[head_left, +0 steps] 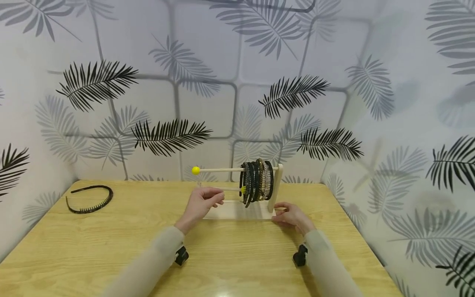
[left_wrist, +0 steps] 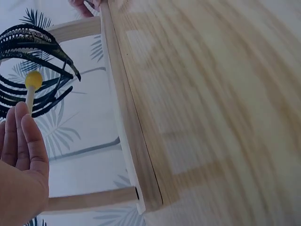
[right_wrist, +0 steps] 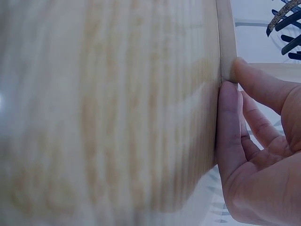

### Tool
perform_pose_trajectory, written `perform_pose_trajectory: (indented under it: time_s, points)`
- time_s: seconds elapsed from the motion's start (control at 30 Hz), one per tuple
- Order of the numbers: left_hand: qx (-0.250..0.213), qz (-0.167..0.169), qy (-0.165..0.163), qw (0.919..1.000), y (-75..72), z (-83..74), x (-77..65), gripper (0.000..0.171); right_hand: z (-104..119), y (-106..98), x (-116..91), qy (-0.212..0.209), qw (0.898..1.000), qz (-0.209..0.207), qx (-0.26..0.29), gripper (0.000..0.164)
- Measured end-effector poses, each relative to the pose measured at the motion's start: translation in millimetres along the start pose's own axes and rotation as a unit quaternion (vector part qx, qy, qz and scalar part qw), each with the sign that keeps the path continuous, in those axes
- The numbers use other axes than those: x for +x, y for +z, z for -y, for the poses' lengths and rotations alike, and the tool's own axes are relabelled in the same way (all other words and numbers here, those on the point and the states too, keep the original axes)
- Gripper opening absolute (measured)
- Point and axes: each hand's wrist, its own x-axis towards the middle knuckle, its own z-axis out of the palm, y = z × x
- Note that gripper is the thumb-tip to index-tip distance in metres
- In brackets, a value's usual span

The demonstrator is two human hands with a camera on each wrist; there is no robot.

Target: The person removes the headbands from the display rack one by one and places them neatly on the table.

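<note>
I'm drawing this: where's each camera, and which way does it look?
Head: worn on the head, facing forward and down at the pale wooden rack; left hand, right hand and light sleeves show.
Left wrist: worn there, facing dark curved headbands and the rack; left hand and right fingers show.
Right wrist: worn there, facing the light wooden tabletop and rack's corner; right hand shows.
Head and left wrist views share the headbands.

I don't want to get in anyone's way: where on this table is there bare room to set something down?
Bare tabletop lies between the lone headband and the left hand, between the two sleeves in front, and right of the right hand. It's crowded at the wooden headband stand, with bunched headbands near its right upright and both hands close.
</note>
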Motion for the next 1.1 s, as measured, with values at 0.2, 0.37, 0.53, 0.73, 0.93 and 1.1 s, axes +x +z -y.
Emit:
perform_pose_trajectory:
  time_s: [0.2, 0.37, 0.53, 0.73, 0.93, 1.1]
  points:
    - [-0.013, 0.011, 0.004, 0.9998, 14.2, 0.6, 0.0, 0.026, -2, 1, 0, 0.002, 1.0, -0.008, -0.01, 0.055]
    - [-0.025, 0.02, -0.011, 0.9994, 21.9, -4.2, 0.0, 0.026, -2, 1, 1, -0.002, 1.0, -0.007, -0.009, 0.054]
    - [-0.037, 0.035, -0.016, 0.9986, 29.6, -11.8, 0.6, 0.033, -2, 2, 1, -0.003, 1.0, -0.006, -0.007, 0.054]
    - [-0.047, 0.046, -0.009, 0.9978, 43.4, -19.2, 5.8, 0.042, -2, 1, 1, -0.004, 1.0, -0.012, -0.006, 0.054]
    - [-0.051, 0.024, 0.005, 0.9984, 58.9, -22.2, 12.6, 0.038, -4, 1, 3, -0.009, 1.0, -0.012, -0.004, 0.054]
    - [-0.052, 0.012, 0.009, 0.9985, 65.7, -20.8, 13.2, 0.043, -5, 1, 3, -0.004, 1.0, -0.011, -0.01, 0.054]
